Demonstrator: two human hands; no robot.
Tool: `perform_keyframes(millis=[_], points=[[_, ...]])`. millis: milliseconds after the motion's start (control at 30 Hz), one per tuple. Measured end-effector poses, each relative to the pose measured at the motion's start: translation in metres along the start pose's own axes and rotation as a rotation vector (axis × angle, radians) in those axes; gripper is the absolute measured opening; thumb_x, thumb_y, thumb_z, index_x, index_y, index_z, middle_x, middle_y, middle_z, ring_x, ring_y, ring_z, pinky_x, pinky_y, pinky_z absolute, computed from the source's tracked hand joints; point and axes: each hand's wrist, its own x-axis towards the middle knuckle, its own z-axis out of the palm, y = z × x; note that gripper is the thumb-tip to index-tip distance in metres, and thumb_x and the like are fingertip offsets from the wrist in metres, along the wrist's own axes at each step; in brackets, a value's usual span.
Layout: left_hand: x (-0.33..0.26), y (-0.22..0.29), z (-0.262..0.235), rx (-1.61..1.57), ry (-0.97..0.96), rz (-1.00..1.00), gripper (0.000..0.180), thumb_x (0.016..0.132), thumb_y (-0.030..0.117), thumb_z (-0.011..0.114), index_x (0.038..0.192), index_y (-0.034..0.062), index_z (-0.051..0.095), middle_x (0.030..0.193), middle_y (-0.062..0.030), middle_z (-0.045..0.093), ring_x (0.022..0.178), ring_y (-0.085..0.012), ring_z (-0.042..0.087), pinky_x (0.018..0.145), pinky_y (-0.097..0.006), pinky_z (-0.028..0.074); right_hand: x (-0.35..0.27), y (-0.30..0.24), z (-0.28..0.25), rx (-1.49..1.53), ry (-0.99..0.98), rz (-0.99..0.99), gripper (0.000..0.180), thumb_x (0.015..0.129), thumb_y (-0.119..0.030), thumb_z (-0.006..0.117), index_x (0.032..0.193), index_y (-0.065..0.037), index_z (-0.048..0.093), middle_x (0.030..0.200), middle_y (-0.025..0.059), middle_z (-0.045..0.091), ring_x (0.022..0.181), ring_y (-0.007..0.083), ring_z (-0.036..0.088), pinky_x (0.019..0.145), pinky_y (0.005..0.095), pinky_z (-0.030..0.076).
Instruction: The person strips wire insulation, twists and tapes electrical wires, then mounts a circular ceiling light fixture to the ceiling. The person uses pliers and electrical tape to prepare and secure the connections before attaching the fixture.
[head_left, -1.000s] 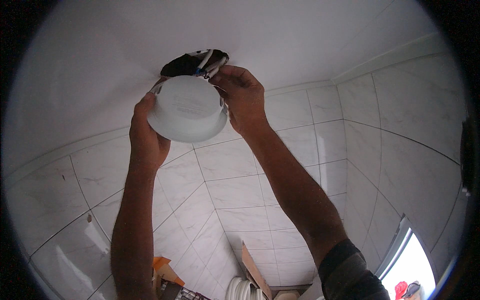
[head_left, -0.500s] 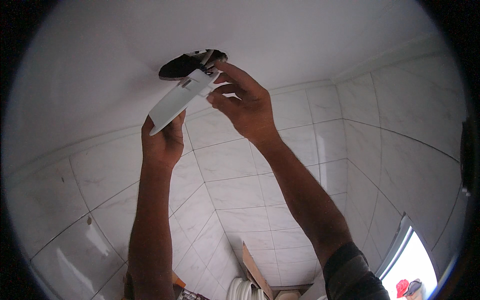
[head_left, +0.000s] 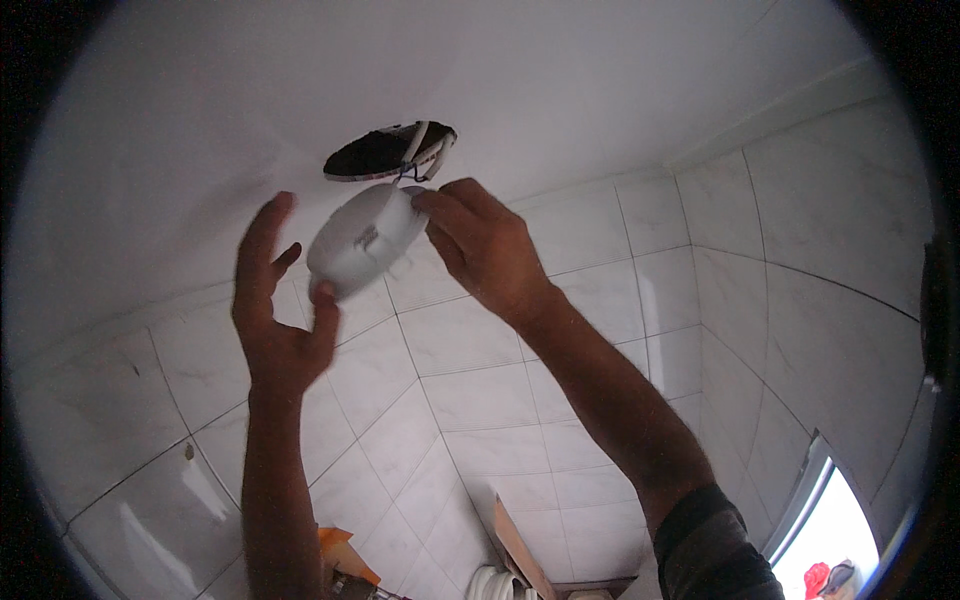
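Observation:
A round white ceiling light panel [head_left: 355, 245], slightly blurred, hangs tilted just below a round hole [head_left: 368, 153] in the ceiling. White cables [head_left: 437, 157] come out of the hole, and thin dark wires [head_left: 408, 176] run down to the panel's upper edge. My right hand [head_left: 495, 255] pinches that upper right edge between thumb and fingers. On the other side, my left hand [head_left: 275, 340] has its fingers spread apart. Its thumb tip is by the panel's lower rim; whether it touches I cannot tell.
Marbled white tiles [head_left: 470, 335] cover the walls below the ceiling. A bright window [head_left: 830, 530] with something red in it is at lower right. At the bottom are a leaning brown board [head_left: 522, 548], a white coil [head_left: 495, 583] and an orange item [head_left: 345, 555].
My left hand has let go of the panel and opened out to the left. My right hand has taken its upper edge. The panel has turned and sits lower, showing more wire.

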Motion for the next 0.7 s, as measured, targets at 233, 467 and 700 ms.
perform_keyframes(millis=[233,467,700], points=[[-0.012,0.029,0.013,-0.016,-0.200,-0.002,0.078,0.069,0.028,0.086,0.139,0.0157,0.054,0.146,-0.0176,0.048,0.135,-0.0390,0.047,0.107,-0.053,0.046,-0.014,0.001,0.003,-0.004,-0.072,0.027,0.029,0.081,-0.003,0.067,0.109,-0.005,0.062,0.103,0.0118,0.064,0.096,0.0304,0.065,0.080,0.0390,0.058],[-0.027,0.021,0.024,0.096,-0.107,-0.043,0.074,0.070,-0.007,0.080,0.136,0.0179,0.058,0.143,-0.0119,0.053,0.135,-0.0342,0.049,0.107,-0.048,0.048,-0.011,0.001,0.007,0.109,0.007,-0.005,0.029,0.082,0.001,0.068,0.109,-0.005,0.063,0.106,0.0128,0.067,0.099,0.0312,0.067,0.084,0.0382,0.059],[-0.035,0.012,0.027,0.047,-0.052,-0.083,0.073,0.068,-0.006,0.081,0.133,0.0190,0.060,0.142,-0.0129,0.052,0.133,-0.0345,0.049,0.106,-0.047,0.051,0.004,0.005,0.004,0.608,-0.014,0.539,0.025,0.094,0.001,0.061,0.119,-0.001,0.062,0.109,0.0166,0.069,0.103,0.0247,0.070,0.088,0.0344,0.061]])
